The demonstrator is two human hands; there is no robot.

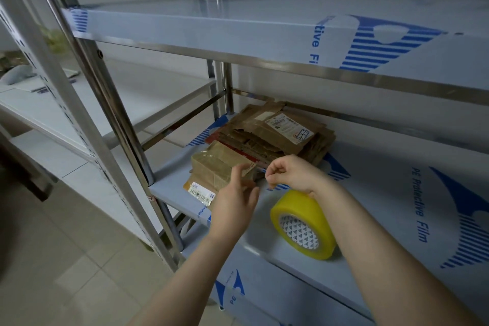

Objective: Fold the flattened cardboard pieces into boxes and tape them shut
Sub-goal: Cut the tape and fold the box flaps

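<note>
A small brown cardboard box (217,164), wrapped in clear tape, sits near the left end of the middle shelf (370,206). Behind it lies a pile of flattened cardboard pieces (275,132) with a white label on top. My left hand (235,198) hovers just in front of the box, fingers spread, its fingertips at the box's right corner. My right hand (288,172) is curled beside it, thumb and forefinger pinched together; whether a thin strip of tape is between them I cannot tell. A yellow tape roll (304,225) stands on edge under my right wrist.
The steel rack has an upper shelf (238,32) close above the work area and upright posts (111,103) at the left. Blue-printed protective film covers the shelves. A second rack (119,92) stands to the left, over tiled floor (66,259).
</note>
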